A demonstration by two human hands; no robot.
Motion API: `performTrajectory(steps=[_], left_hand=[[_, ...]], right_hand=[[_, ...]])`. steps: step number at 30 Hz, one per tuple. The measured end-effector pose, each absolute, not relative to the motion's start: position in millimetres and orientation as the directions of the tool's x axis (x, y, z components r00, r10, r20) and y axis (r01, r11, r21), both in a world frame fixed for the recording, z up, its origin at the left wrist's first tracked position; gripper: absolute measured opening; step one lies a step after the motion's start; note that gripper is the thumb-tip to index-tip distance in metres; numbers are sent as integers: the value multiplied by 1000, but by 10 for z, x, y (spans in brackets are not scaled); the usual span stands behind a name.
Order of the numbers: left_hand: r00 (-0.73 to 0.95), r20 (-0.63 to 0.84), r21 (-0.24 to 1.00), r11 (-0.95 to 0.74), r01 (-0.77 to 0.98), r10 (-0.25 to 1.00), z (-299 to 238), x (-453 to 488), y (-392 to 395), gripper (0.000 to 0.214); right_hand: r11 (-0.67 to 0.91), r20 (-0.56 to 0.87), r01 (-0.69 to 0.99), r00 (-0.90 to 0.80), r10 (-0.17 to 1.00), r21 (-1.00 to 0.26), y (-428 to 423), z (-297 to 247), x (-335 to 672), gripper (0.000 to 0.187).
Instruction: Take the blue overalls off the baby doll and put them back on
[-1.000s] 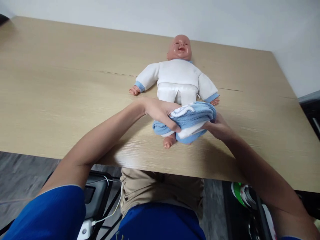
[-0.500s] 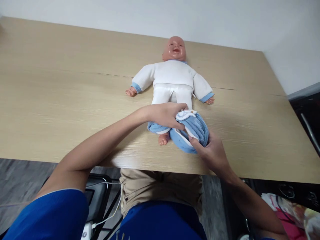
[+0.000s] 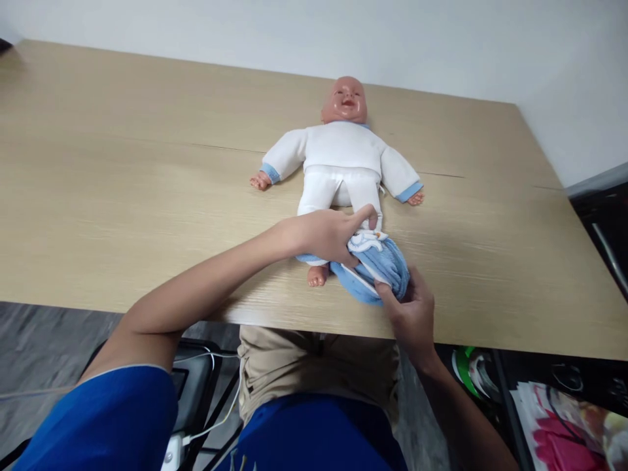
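Note:
A baby doll (image 3: 342, 147) lies on its back, head away from me, in a white top and white leggings with blue cuffs on the sleeves. Bunched round its lower legs is a pair of blue baby pants (image 3: 390, 265) with a white patterned trim. My left hand (image 3: 338, 234) reaches across the doll's legs, its thumb and fingers closed about the white-trimmed edge; part of its grip is hidden. From the right, my right hand (image 3: 411, 307) pinches the gathered blue cloth, thumb on top. One bare doll foot (image 3: 318, 275) pokes out left of the cloth.
The wooden table (image 3: 147, 196) meets a white wall (image 3: 269, 33) at the back. Below its front edge are a black chair (image 3: 199, 386) with a white cable at the left, and a green tape roll (image 3: 464, 371) and a pink item (image 3: 564, 441) at the right.
My left hand has moved slightly down and right, its upper finger now lifted more along the doll's leg. My right hand still grips the cloth, and the opening in it looks narrower.

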State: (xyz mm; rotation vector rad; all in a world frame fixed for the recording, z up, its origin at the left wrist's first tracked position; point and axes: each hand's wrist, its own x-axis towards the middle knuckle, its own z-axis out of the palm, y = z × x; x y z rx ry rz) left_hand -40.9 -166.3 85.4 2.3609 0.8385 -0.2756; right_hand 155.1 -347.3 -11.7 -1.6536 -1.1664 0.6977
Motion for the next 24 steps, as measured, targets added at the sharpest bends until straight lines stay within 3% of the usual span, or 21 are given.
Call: performTrajectory(steps=[3, 5, 8, 12, 16, 24], left_hand=[[787, -349, 494, -613, 616, 510, 771, -399, -1655, 92], [794, -294, 524, -604, 600, 533, 696, -385, -1655, 93], [806, -243, 578, -587, 567, 540, 594, -368, -1641, 91], [855, -168, 696, -555, 455, 490, 530, -387, -1568, 84], [888, -77, 832, -461, 308, 454, 536, -420, -1493, 76], [891, -16, 930, -320, 180, 454, 567, -403, -1497, 73]], right_hand=[[-10, 224, 460, 450, 865, -888, -3469, -198, 1599, 16], [2, 253, 489, 448, 857, -872, -3470, -204, 1636, 17], [-54, 148, 450, 402, 904, -891, -3481, -189, 1654, 26], [-127, -26, 258, 361, 932, -958, -3465, -247, 1612, 42], [-132, -77, 164, 307, 949, -978, -3398, -353, 1606, 60], [-202, -193, 29, 193, 962, -979, -3336, -345, 1633, 46]])
